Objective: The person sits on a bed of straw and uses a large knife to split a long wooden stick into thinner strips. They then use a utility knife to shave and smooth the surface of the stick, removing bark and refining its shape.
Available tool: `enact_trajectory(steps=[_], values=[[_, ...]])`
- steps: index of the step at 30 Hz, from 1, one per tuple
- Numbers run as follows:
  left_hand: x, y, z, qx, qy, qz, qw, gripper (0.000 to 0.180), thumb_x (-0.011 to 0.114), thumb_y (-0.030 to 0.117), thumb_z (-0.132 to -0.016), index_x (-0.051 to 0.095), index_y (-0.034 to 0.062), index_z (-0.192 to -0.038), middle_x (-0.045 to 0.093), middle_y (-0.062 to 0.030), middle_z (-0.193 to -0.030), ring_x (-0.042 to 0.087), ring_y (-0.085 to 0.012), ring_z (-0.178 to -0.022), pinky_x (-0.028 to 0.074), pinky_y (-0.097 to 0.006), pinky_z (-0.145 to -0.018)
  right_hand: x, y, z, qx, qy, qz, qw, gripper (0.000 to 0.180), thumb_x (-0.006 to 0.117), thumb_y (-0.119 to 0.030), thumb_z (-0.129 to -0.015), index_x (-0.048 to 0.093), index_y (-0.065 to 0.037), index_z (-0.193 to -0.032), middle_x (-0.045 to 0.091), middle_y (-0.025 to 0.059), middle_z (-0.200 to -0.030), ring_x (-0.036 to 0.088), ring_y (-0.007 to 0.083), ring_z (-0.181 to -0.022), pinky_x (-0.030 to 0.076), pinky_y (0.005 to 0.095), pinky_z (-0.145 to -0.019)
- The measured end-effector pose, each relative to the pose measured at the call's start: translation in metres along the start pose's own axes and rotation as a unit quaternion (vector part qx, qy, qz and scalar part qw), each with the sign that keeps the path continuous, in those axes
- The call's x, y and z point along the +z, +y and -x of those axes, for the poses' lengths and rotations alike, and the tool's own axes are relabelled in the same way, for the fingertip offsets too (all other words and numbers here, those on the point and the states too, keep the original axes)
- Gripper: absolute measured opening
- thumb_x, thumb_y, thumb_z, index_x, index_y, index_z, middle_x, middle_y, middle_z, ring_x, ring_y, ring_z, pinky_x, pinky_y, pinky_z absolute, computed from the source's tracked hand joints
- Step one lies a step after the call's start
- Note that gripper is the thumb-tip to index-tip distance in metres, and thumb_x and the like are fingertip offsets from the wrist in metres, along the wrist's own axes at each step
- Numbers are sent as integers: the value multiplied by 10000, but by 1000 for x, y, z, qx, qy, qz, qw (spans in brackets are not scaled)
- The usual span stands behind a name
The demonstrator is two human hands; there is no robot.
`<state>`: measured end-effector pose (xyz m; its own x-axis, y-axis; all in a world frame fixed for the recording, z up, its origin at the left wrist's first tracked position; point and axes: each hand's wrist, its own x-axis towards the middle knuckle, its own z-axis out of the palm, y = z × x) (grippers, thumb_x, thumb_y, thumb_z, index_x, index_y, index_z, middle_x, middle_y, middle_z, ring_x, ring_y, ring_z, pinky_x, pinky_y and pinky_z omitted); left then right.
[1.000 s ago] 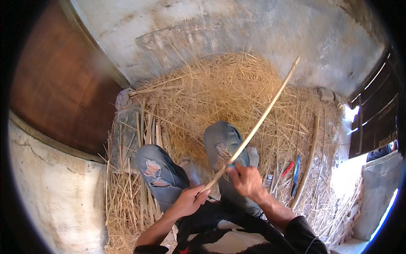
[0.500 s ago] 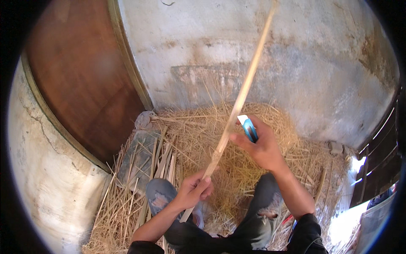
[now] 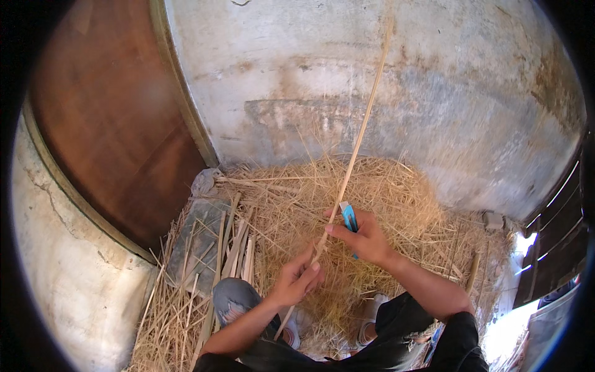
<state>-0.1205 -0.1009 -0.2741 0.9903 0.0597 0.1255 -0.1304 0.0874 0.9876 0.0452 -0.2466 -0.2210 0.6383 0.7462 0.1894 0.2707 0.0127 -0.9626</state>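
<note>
Straw (image 3: 396, 186) spread wide, heaped along its far edge against a stained plaster wall (image 3: 322, 68). Beyond the left edge, a tall brown panel (image 3: 111, 124); past the right edge, a dark slatted panel (image 3: 558, 245). At the far left corner, 1 grey slab (image 3: 201, 217), with loose slats (image 3: 237, 245) across and beside it; at the far right corner, 1 small block (image 3: 493, 221).

Holds 1 long pale strip (image 3: 358, 146) over the middle of the straw, slanting up before the wall. Pinches its lower part between thumb and fingers of the left hand (image 3: 296, 280). Higher up, curls the right hand (image 3: 365, 240) around a blue cutter (image 3: 349, 217), thumb at the strip; cannot tell whether blade touches wood.
</note>
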Motion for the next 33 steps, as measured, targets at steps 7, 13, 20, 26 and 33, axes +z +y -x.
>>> enact_trajectory(steps=[7,13,20,26,33], values=[[3,-2,-2,-108,-33,306,945,455,396,296,-1093,309,192,-1527,334,31,-689,334,-78,-453,283,-219,-391,-22,8,-7,-110,9,181,977,349,604,-357,-992,632,-16,-927,524,90,-654,500,224,-590,399,363,-558],[-3,-7,1,-157,-21,368,916,393,380,324,-1093,368,213,-1470,328,32,-694,310,-79,-450,261,-217,-375,-8,7,9,-66,-56,355,931,411,577,-426,-983,589,-24,-900,594,194,-659,611,410,-612,463,502,-559],[-9,-13,4,-195,-19,365,910,386,392,323,-1089,392,227,-1463,313,42,-685,310,-74,-448,249,-217,-371,-14,30,4,-87,-23,436,896,369,586,-397,-980,639,-42,-895,620,184,-643,631,386,-568,488,482,-529],[-10,-15,12,-226,-90,346,906,388,388,297,-1095,376,229,-1476,310,35,-684,316,-71,-450,228,-217,-365,-91,28,-42,126,105,393,905,505,493,-466,-1024,682,-8,-919,573,128,-590,582,309,-541,466,451,-550],[-7,-47,38,-303,-133,322,887,386,393,240,-1098,369,171,-1477,325,25,-702,316,-64,-474,220,-214,-388,-208,96,-44,149,352,289,878,605,461,-515,-1020,720,32,-999,627,208,-731,589,312,-713,448,452,-709]])
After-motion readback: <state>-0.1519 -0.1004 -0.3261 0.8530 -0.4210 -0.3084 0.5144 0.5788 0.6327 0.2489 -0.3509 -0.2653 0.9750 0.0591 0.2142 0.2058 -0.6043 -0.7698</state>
